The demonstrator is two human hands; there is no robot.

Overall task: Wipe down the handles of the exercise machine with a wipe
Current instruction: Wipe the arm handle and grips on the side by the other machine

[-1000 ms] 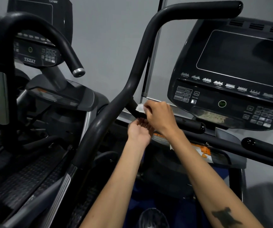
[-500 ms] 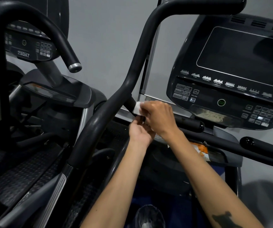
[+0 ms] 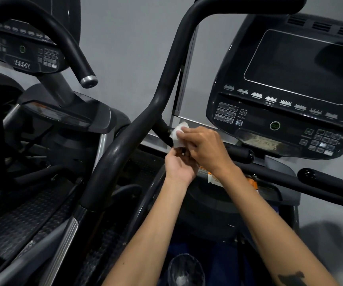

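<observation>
A white wipe [image 3: 178, 134] is wrapped round the short black side handle [image 3: 238, 153] of the exercise machine, just below the console. My right hand [image 3: 205, 148] grips the wipe against this handle from above. Just under it, my left hand [image 3: 178, 165] curls its fingers round the same bar from below, partly hidden by the right hand. The long curved black handle [image 3: 162, 93] rises to the left of both hands, apart from them.
The console [image 3: 290, 89] with screen and keypad stands at the right. Another black handle [image 3: 331, 185] juts in at the right edge. A second machine with its own curved handle [image 3: 71, 52] stands at the left. A cup holder [image 3: 185, 269] sits low between my forearms.
The view has shifted slightly. My right hand has slid the wipe a little along the short handle, showing more white at its left end. The left hand stays beneath.
</observation>
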